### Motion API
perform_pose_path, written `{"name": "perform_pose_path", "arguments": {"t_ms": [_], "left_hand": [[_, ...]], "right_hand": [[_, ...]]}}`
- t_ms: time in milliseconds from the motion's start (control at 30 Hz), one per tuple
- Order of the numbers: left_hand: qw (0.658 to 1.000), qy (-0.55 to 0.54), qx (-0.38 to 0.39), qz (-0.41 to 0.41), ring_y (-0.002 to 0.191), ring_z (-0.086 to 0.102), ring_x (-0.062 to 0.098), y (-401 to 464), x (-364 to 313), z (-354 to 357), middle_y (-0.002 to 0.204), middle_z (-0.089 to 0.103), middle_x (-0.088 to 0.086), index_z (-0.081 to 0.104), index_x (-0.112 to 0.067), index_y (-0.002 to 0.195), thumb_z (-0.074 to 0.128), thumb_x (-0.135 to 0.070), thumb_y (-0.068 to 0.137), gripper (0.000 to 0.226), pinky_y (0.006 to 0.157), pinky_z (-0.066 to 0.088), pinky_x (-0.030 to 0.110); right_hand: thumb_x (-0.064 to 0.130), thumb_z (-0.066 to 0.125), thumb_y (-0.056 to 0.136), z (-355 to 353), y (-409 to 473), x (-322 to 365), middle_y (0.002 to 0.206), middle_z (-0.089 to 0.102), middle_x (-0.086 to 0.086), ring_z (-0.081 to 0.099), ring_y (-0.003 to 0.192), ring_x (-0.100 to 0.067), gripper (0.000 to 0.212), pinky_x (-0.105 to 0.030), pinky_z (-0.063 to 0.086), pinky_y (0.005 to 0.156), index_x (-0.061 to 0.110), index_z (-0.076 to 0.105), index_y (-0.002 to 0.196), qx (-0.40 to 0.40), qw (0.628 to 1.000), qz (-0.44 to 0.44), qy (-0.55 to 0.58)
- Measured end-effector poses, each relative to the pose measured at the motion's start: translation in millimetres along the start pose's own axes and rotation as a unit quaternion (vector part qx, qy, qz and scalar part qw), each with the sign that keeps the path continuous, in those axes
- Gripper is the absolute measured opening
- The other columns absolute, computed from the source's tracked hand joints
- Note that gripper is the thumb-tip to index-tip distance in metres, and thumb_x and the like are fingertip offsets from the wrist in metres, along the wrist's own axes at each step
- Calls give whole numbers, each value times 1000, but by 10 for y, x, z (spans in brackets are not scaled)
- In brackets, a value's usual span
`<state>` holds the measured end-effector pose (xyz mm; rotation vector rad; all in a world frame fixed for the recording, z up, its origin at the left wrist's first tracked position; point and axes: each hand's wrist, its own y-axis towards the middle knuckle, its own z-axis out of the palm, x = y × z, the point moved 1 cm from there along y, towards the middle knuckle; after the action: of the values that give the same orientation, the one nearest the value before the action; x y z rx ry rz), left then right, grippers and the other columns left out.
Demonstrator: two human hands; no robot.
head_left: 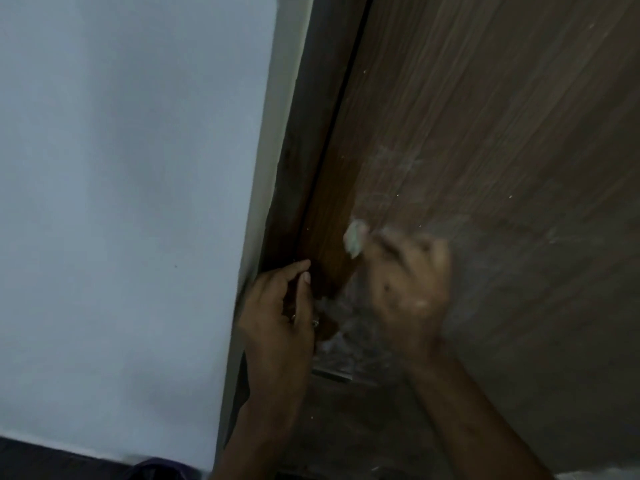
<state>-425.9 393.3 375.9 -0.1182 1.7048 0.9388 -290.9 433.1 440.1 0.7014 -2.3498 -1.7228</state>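
Note:
A brown wood-grain door (485,116) fills the right side, covered by a cloudy protective film (360,327). A strip near the door's left edge (329,244) shows bare, darker wood where the film is off. My right hand (408,289) is blurred and fisted, gripping a whitish bunched wad of the film (355,239) that sticks out above the fingers. My left hand (280,317) lies against the door edge, forefinger and thumb pointing up, other fingers curled beside a crumpled film edge (323,301). Whether it holds the film is unclear.
A pale blue-white wall (121,202) takes up the left half, ending at a light door frame (277,168). A dark gap runs between frame and door. Dark floor and a purple object (156,467) show at the bottom left.

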Motion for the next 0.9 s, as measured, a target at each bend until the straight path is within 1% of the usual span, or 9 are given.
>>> {"name": "perform_pose_path", "arguments": {"t_ms": [100,167,233,300,367,500,667,800,900], "left_hand": [[1000,-12,-7,-8,97,59,-14,-3,-26,-17,105,66,-14,73,-17,116,61,-13,98,22,85,43,-1],[1000,-1,-16,-22,94,61,-6,11,-24,-40,105,67,-12,73,-16,117,60,-12,99,22,85,41,-2],[999,15,-20,-31,98,59,-3,2,-8,-59,106,67,-10,73,-14,117,59,-11,99,23,85,38,-4],[999,34,-19,-36,99,56,-5,-47,16,-83,106,66,-10,73,-13,117,59,-11,99,23,87,36,-5],[997,54,-12,-44,98,55,-4,-119,57,-113,106,68,-7,73,-13,119,61,-9,98,24,87,36,-6],[995,72,12,-64,94,59,0,-216,134,-159,107,72,3,72,-16,122,65,-9,96,29,84,36,-7],[996,59,34,-54,92,61,0,-239,57,-120,108,74,3,75,-14,116,69,-5,92,27,85,36,-7],[996,37,65,-42,91,59,-13,-207,-39,-53,110,70,-3,74,-13,115,68,-4,92,26,85,38,-6],[996,30,80,-31,95,59,-14,-155,-150,-8,112,68,-6,74,-13,117,68,-7,94,24,85,40,-4]], "right_hand": [[11,65,98,-62,312,-139,90,73,-10,53,85,-22,15,-12,33,89,7,80,102,-125,991,34,-13],[8,65,97,20,163,-61,96,74,-12,56,87,-25,17,-20,39,85,7,77,109,-58,998,4,-24],[7,68,92,181,-218,116,107,73,-10,56,94,-26,23,-35,42,80,8,74,114,93,991,-90,-28],[12,63,89,299,-524,242,111,73,-7,50,102,-25,19,-38,37,80,10,77,102,197,962,-186,-7],[15,57,90,360,-629,224,111,71,-6,48,102,-25,21,-38,35,80,10,76,98,208,956,-205,20],[16,62,98,329,-592,105,114,66,0,50,94,-23,25,-38,36,77,15,68,122,109,991,-75,9],[14,55,91,232,-748,171,103,75,-5,49,98,-23,24,-36,35,77,9,78,96,208,960,-184,3],[7,66,94,-64,-434,-155,105,74,-9,64,92,-29,22,-42,42,82,10,75,113,58,998,-13,-19],[4,70,93,-204,-121,-363,101,72,-10,63,90,-26,16,-26,40,89,5,75,108,-94,992,76,-20]]}}
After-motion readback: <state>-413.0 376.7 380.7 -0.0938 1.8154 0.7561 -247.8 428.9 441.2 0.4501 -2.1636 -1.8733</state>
